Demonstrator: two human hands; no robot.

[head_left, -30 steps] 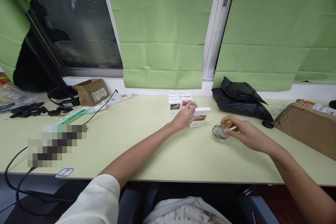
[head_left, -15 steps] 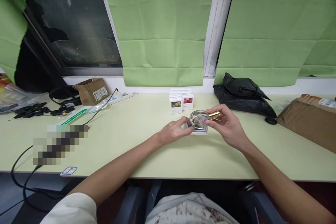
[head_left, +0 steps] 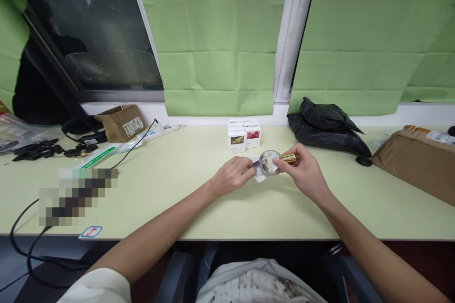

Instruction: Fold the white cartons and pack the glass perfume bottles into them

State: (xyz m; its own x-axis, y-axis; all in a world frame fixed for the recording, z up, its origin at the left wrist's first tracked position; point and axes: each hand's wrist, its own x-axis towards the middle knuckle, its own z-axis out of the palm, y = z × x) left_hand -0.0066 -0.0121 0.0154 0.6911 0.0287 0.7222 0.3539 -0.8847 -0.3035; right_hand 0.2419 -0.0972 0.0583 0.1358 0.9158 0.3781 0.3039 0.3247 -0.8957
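Between finger and thumb, my right hand (head_left: 302,170) holds a round, shiny glass-like object (head_left: 269,163) by its gold cylindrical end (head_left: 288,157). Its face shows white and brown patches; I cannot tell whether this is a bottle or a mirror. My left hand (head_left: 232,175) is closed at the left of it, pinching a small dark flat piece (head_left: 256,164) that reaches toward the round rim. A white paper-like piece (head_left: 260,178) shows beneath them. Just behind stand several small white boxes (head_left: 237,141) with flower pictures on their fronts.
Black plastic bags (head_left: 327,128), a round black cap (head_left: 364,161) and a large cardboard parcel (head_left: 415,163) lie to the right. An opened cardboard box (head_left: 121,123), a power strip (head_left: 159,132) and black cables (head_left: 26,215) are on the left. Green blinds (head_left: 216,38) hang behind the pale table (head_left: 159,213).
The round object has turned in my right hand, and its face now looks whiter. My left hand has shifted slightly left, with the dark piece now visible. The view has moved slightly.
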